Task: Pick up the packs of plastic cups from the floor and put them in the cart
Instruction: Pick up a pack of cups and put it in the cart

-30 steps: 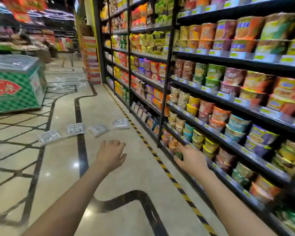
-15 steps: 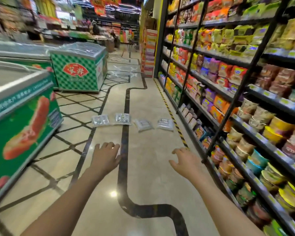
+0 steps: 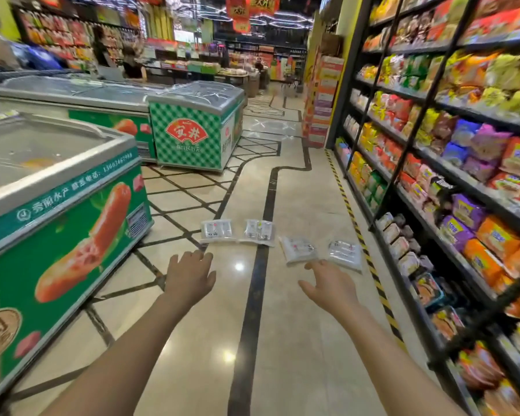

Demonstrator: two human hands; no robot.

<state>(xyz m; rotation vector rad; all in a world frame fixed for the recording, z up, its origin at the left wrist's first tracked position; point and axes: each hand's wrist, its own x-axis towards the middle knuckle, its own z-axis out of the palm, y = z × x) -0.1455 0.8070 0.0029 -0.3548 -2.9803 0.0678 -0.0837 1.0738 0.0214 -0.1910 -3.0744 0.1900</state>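
Lying flat on the polished floor [image 3: 297, 340] of a shop aisle, four clear packs of plastic cups form a loose row across the aisle. The first pack [image 3: 217, 230] sits nearest the freezer side; the second pack [image 3: 258, 232] lies just beside it, at the black inlaid floor stripe [image 3: 252, 310]. The third pack [image 3: 298, 249] and the fourth pack [image 3: 344, 254] lie toward the shelf side, the fourth near the yellow-and-black hazard strip [image 3: 370, 262].

Both bare arms extend forward above the floor. The left hand [image 3: 189, 276] is held palm down, fingers relaxed and apart, holding nothing, short of the first pack. The right hand [image 3: 327, 285] is likewise empty, fingers spread, its fingertips overlapping the near edge of the third pack in view; contact cannot be confirmed.

A green chest freezer [image 3: 60, 223] stands on the left edge of the aisle. Stocked shelving [image 3: 451, 181] lines the right edge.
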